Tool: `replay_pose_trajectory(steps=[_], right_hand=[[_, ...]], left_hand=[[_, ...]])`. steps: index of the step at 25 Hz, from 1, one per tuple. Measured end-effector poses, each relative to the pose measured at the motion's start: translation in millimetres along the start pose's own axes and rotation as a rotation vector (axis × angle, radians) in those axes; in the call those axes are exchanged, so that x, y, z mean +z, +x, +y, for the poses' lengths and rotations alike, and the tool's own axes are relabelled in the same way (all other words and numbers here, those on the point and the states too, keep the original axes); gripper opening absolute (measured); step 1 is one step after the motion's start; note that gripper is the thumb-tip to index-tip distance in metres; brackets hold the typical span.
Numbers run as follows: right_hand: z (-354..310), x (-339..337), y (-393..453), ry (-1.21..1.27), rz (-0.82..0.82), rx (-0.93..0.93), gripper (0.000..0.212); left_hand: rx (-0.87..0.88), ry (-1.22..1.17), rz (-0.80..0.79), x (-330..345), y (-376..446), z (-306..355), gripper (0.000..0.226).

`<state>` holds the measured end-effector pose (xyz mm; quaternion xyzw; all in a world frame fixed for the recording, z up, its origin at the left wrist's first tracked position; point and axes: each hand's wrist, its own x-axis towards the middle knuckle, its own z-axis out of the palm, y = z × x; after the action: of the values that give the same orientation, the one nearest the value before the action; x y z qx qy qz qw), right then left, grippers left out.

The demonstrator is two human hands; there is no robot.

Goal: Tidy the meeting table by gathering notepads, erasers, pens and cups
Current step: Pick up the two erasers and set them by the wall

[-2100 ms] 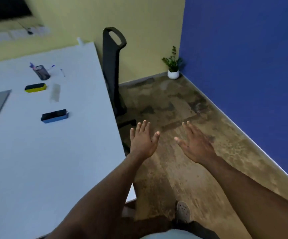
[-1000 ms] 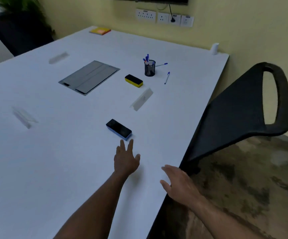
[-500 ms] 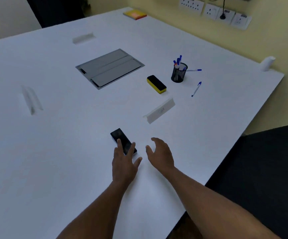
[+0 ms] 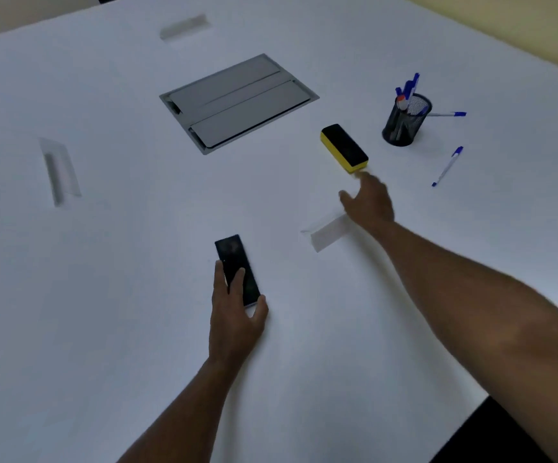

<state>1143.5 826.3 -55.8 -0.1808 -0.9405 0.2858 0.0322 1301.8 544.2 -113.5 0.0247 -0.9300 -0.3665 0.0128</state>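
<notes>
Farthest to my left on the white table [image 4: 87, 329] lies a clear name stand [image 4: 58, 170], flat and blurred; a second one [image 4: 184, 26] sits near the far edge; between them and the middle is the grey cable hatch [image 4: 237, 101], set flush in the top with its lids closed.

The black eraser [image 4: 235, 267] is a long dark block with a thin pale base showing at its near end; it lies flat, pointing away from me and a little leftward; my left hand [image 4: 235, 315] is on its near half, fingers [image 4: 237, 279] laid loosely spread over the top and thumb against its right side; whether I am gripping it or only resting on it I cannot tell.

Just right of that is a third clear name stand [image 4: 326, 233], lying under my right wrist; my right hand [image 4: 367, 203] is stretched out above the table, fingers open and moderately spread, holding nothing; its fingertips [image 4: 362, 177] are just short of the yellow eraser [image 4: 344, 148], which has a black felt top on a yellow body and lies flat at a slant; touching or not I cannot tell, since the hand is blurred.

Farther right stands the black mesh pen cup [image 4: 404, 123], upright, with blue pens and one red-tipped one in it; a blue-capped pen [image 4: 448, 113] lies just behind it; another blue pen [image 4: 447, 167] lies loose to its right, well apart from both hands.
</notes>
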Motion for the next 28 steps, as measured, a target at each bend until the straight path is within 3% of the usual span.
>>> replay_pose_trajectory(steps=[7, 10, 14, 22, 25, 28], right_hand=[[2, 4, 104, -0.086, -0.014, 0.15, 0.074], [-2, 17, 125, -0.13, -0.08, 0.247, 0.081], [4, 23, 130, -0.124, 0.003, 0.281, 0.066], [-54, -14, 58, 0.342, 0.44, 0.044, 0.058], [-68, -32, -7, 0.591, 0.483, 0.015, 0.052], [-66, -35, -81, 0.779, 0.43, 0.137, 0.048]], left_hand=[[-0.069, -0.07, 0.175, 18, 10, -5, 0.07], [-0.183, -0.118, 0.173, 20, 11, -6, 0.081], [-0.245, -0.105, 0.135, 19, 11, -6, 0.084], [-0.231, -0.159, 0.143, 15, 15, -6, 0.055], [-0.235, -0.206, 0.164, 10, 12, -3, 0.05], [-0.247, -0.262, 0.139, 0, 15, -5, 0.057]])
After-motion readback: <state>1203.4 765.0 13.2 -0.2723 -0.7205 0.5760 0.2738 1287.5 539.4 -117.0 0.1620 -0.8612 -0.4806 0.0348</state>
